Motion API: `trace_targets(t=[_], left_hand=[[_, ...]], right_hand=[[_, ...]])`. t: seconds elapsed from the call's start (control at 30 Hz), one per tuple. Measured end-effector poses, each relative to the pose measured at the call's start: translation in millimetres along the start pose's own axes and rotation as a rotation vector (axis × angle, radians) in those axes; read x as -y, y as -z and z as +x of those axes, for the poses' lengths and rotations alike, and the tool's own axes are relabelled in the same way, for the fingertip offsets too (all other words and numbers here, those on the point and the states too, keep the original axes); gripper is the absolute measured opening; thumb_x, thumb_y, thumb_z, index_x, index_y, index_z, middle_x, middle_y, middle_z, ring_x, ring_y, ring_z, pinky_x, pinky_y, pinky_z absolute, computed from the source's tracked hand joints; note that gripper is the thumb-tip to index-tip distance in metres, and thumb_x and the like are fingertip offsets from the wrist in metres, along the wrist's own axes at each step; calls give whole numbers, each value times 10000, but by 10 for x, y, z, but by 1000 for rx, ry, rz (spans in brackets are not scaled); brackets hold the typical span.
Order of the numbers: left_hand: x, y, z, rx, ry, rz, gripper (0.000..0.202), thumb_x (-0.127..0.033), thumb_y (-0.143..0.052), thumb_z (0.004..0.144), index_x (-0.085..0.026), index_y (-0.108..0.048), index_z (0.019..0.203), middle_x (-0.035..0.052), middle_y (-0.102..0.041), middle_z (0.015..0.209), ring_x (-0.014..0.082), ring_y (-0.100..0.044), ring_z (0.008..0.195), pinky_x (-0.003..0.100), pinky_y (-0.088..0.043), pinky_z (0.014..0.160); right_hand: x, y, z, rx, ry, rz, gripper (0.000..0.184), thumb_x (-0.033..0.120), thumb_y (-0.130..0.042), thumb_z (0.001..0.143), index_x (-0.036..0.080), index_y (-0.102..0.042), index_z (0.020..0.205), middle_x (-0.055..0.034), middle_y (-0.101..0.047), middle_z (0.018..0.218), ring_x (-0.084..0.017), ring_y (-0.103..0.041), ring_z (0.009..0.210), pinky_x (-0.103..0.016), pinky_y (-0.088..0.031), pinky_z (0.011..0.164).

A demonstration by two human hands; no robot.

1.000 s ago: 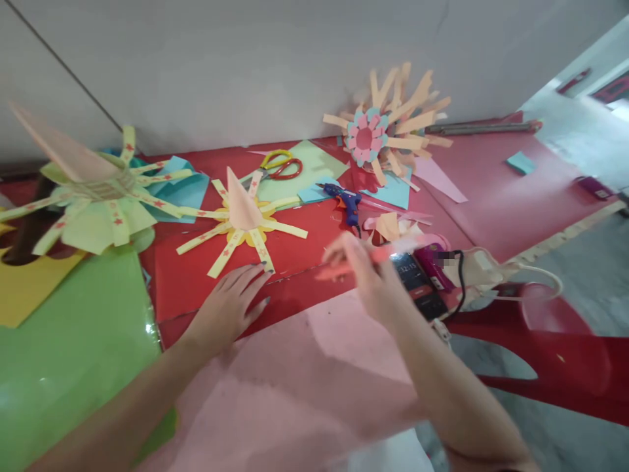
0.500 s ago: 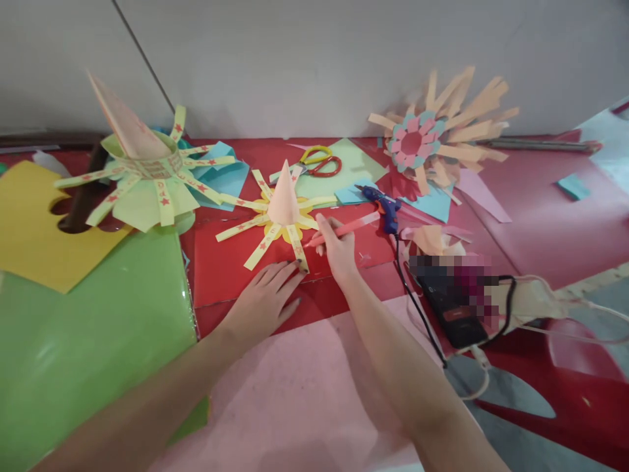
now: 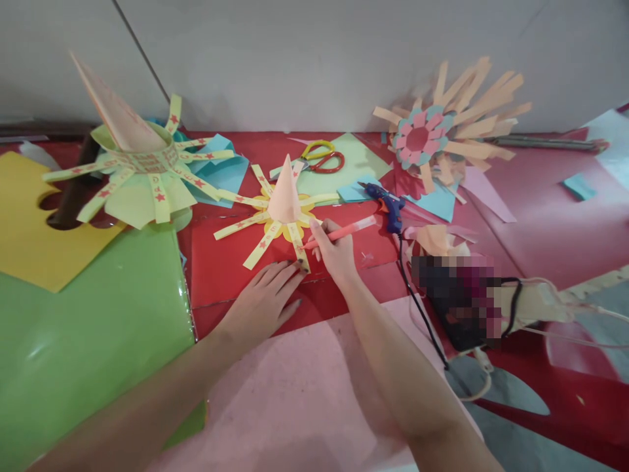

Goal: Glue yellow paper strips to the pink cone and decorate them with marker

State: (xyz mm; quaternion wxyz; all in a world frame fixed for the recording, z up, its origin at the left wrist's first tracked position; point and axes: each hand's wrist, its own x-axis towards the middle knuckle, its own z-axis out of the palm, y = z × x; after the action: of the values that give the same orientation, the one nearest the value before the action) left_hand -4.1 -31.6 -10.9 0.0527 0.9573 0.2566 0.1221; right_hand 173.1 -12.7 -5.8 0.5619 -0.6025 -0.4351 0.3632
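Observation:
My right hand (image 3: 335, 251) is closed around a red-pink pen (image 3: 344, 231), its tip pointing left at a yellow strip of a small paper craft (image 3: 280, 216). That craft has a pink cone on a yellow flower with star-marked yellow strips spreading out. My left hand (image 3: 265, 298) lies flat with fingers stretched out on the red paper (image 3: 221, 269), its fingertips touching the end of one strip. A pink sheet (image 3: 295, 393) lies under both forearms.
A larger cone craft (image 3: 137, 164) stands at the back left. Scissors (image 3: 319, 157), a blue glue gun (image 3: 388, 203) with a black cord, and an orange-rayed paper flower (image 3: 432, 137) lie behind. Green (image 3: 88, 328) and yellow (image 3: 29, 229) sheets lie left; a blurred device (image 3: 457, 295) right.
My right hand swung left from near the phone, carrying the pen to the small craft's strip. The view turned left. My left hand stayed flat on the red paper.

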Motion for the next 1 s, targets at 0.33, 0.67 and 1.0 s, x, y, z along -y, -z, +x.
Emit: trace_targets(t=[0.33,0.67,1.0], left_hand=[[-5,24,7,-7,-6,15,388,-303,-347,957,-113,-526,1243,103,-579,1258,242,-497,1198,406,-394,1028],[-19,8,-23,41,38,-38,395,-297,-374,946,-123,-499,1278,100,-553,1291,243,-475,1221,414,-355,1055],[-18,39,-21,37,23,-30,388,-303,-362,951,-124,-518,1258,97,-562,1281,236,-488,1208,392,-361,1041]], right_hand=[[87,1,-43,3,7,-85,441,497,-524,826,210,-357,535,76,-395,407,-66,-391,405,-222,-347,476],[130,-23,-84,-20,-32,-127,441,474,-574,794,215,-336,529,77,-396,412,-71,-402,414,-225,-349,481],[76,0,-84,-52,-57,-92,402,438,-570,811,209,-369,549,80,-413,396,-66,-386,382,-213,-306,436]])
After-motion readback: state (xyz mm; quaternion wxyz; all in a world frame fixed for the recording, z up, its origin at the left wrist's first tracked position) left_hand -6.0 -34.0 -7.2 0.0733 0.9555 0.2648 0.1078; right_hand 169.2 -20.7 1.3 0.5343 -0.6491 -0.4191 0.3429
